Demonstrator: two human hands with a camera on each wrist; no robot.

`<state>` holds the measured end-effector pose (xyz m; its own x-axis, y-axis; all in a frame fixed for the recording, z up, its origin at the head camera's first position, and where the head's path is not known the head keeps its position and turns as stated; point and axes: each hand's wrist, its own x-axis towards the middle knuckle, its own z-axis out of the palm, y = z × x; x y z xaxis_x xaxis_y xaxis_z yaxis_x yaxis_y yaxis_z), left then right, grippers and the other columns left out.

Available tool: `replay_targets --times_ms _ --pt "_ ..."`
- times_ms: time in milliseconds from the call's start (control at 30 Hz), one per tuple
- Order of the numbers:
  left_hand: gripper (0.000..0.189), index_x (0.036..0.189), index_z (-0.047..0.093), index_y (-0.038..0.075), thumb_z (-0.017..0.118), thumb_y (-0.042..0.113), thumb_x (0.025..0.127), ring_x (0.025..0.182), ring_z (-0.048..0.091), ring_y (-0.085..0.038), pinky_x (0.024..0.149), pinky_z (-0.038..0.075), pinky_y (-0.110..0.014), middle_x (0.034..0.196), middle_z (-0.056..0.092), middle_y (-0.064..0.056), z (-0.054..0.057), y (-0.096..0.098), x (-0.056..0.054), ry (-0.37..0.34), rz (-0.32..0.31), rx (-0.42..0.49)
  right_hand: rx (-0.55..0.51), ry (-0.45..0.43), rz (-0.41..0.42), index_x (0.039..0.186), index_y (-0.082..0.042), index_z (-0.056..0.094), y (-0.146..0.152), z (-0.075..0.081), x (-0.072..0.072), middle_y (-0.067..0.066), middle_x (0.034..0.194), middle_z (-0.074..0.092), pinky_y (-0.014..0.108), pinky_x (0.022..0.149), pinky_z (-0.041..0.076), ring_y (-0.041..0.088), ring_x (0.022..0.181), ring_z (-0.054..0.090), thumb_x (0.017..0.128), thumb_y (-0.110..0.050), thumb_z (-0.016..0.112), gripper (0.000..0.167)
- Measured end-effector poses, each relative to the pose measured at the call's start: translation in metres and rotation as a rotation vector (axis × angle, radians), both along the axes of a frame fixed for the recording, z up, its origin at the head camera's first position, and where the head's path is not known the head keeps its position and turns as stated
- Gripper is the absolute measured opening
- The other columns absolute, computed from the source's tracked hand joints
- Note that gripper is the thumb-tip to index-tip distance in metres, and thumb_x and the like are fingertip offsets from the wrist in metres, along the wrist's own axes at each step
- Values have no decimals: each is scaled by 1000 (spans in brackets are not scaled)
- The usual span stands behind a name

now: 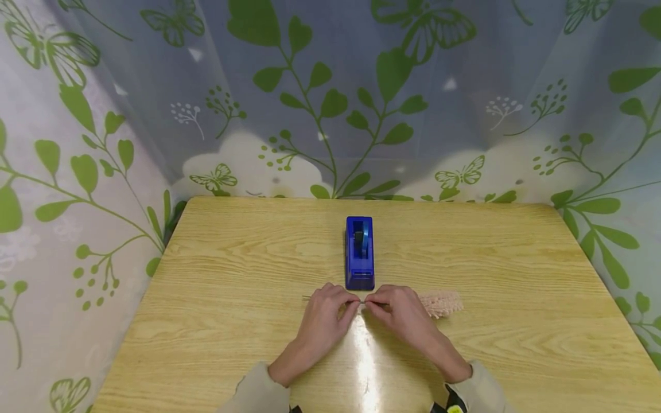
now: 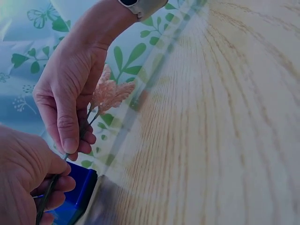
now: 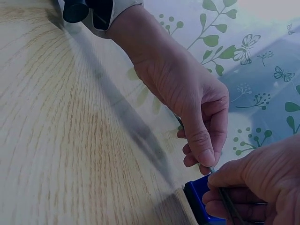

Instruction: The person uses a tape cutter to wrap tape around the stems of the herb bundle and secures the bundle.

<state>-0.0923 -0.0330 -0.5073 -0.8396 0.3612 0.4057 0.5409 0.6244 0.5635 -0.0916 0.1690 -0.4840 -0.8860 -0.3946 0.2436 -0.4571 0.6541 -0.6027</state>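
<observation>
Both hands meet just in front of a blue tape dispenser point(image 1: 360, 252). My left hand point(image 1: 325, 310) pinches a thin dark stem point(image 2: 48, 192) between thumb and fingers, and stem ends stick out past its left side. Close beside it, my right hand point(image 1: 405, 315) pinches the same stems, fingertips nearly touching the left ones. Fluffy pale pink artificial flowers point(image 1: 441, 303) on these stems extend to the right of the right hand; the left wrist view shows their heads point(image 2: 110, 93) beyond that hand. Fingers hide much of the stems.
The dispenser stands upright on the light wood-grain table point(image 1: 232, 275), close beyond the fingertips. A curtain point(image 1: 330, 115) printed with green leaves and butterflies hangs along the back and sides of the table. Glare falls on the tabletop between the forearms.
</observation>
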Motion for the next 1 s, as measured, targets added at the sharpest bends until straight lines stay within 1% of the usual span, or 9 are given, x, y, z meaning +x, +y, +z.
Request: replay_targets --times_ms 200,300,467,567,633,733,833,1000 --pt "5 90 82 13 84 10 87 74 58 -12 66 38 -23 83 75 4 -4 2 0 56 26 21 15 -8 -2 94 -8 81 -1 0 0 -3 84 73 19 62 53 2 71 62 92 -4 78 6" --pt "5 90 82 13 84 10 87 74 58 -12 67 39 -24 82 75 4 -4 3 0 63 34 23 40 -37 -7 95 -8 80 -2 0 0 -4 83 71 19 60 51 1 68 58 94 -6 75 5" --pt "5 90 82 14 84 10 87 75 59 -12 67 39 -24 82 75 5 -4 2 0 72 38 16 90 -77 8 96 -8 77 -4 -1 1 -5 82 67 21 61 49 2 68 52 101 -6 66 12" --pt "6 91 83 14 85 10 87 77 59 -12 67 40 -25 83 75 6 -3 2 0 69 36 18 92 -84 3 98 -7 77 -5 -1 2 -3 85 69 22 63 50 3 69 53 101 -6 65 12" --pt "7 91 83 15 85 10 86 77 59 -12 68 41 -25 84 75 6 -3 2 0 64 36 23 87 -87 -5 100 -6 78 -5 -1 2 -2 86 71 21 62 50 3 69 54 100 -6 67 11" --pt "7 92 83 15 85 11 87 79 60 -12 69 42 -26 85 75 6 -2 1 0 55 34 33 76 -77 -7 100 -6 79 -5 -1 1 -1 85 71 20 59 49 2 66 54 98 -5 69 10" --pt "5 92 83 15 84 12 89 79 61 -12 68 42 -26 86 75 6 -2 1 0 52 33 32 76 -42 -5 100 -5 80 -4 1 2 0 84 71 19 58 47 1 66 53 96 -3 71 10" --pt "6 95 82 15 83 14 90 80 61 -12 69 42 -25 88 76 5 -2 2 1 45 37 25 77 -6 -11 102 -4 81 -3 2 2 2 87 74 18 58 48 3 68 58 94 -1 73 12"
